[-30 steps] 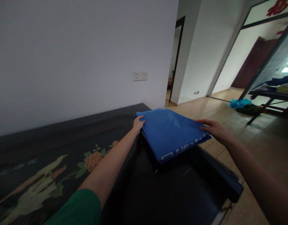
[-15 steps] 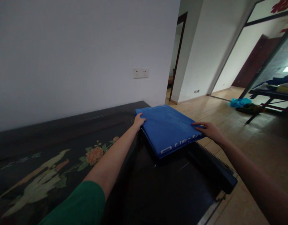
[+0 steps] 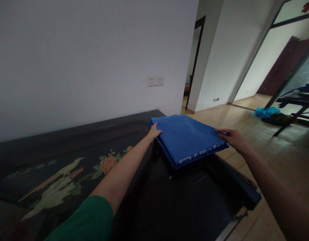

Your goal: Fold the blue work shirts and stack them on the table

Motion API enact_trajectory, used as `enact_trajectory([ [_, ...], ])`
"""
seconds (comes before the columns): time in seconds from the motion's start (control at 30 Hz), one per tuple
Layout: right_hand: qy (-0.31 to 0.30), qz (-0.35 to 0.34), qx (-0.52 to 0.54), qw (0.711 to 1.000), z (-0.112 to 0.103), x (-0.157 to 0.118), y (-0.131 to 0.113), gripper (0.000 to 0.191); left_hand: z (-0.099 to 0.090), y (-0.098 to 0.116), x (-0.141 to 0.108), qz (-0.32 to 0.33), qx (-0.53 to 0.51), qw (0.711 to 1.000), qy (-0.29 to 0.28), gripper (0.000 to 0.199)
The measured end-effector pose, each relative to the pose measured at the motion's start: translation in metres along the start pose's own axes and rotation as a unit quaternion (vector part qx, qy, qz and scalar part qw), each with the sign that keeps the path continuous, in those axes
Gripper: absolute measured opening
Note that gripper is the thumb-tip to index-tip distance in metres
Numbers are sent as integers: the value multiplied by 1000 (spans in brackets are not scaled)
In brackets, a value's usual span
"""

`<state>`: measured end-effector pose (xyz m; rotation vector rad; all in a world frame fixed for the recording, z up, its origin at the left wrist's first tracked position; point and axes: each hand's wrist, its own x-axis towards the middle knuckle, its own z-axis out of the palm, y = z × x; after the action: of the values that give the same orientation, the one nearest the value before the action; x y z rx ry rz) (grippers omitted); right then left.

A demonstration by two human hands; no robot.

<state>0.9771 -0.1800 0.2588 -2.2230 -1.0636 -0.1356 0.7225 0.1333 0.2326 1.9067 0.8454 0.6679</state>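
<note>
A folded blue sheet (image 3: 188,137) with white lettering along its near edge lies on the dark, glossy bench seat, at the far end. My left hand (image 3: 154,130) grips its left edge, thumb on top and the other fingers tucked out of sight. At the right edge, my right hand (image 3: 231,136) is closed on the sheet with its fingertips on the upper face; the thumb is mostly hidden. The sheet looks flat and squarish, its folded layers showing along the near left side.
The dark bench (image 3: 189,197) has a backrest with a bird and flower picture (image 3: 109,164) against the pale wall. Its dark armrest (image 3: 238,182) runs along the right. A wall socket (image 3: 155,81) is above. Beyond stand a blue plastic bag (image 3: 266,112) and a dark table (image 3: 297,102).
The view has turned slightly left, so everything appears shifted right. Both hands stay on the blue sheet, which keeps nearly the same place on the bench.
</note>
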Motion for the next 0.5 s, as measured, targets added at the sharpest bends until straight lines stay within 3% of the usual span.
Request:
enact_trajectory([
  [0.2,10,-1,-89,996,10,-4,5,35,-1,0,-5,-7,42,999,-6,81],
  [0.3,12,-38,-157,987,16,-6,3,33,-5,13,-22,-9,91,996,14,76],
  [0.4,56,-109,-192,974,23,-5,-18,35,4,40,-58,87,219,972,15,61],
  [0.5,16,-162,-174,971,40,0,-45,43,27,64,-104,239,288,922,-102,50],
])
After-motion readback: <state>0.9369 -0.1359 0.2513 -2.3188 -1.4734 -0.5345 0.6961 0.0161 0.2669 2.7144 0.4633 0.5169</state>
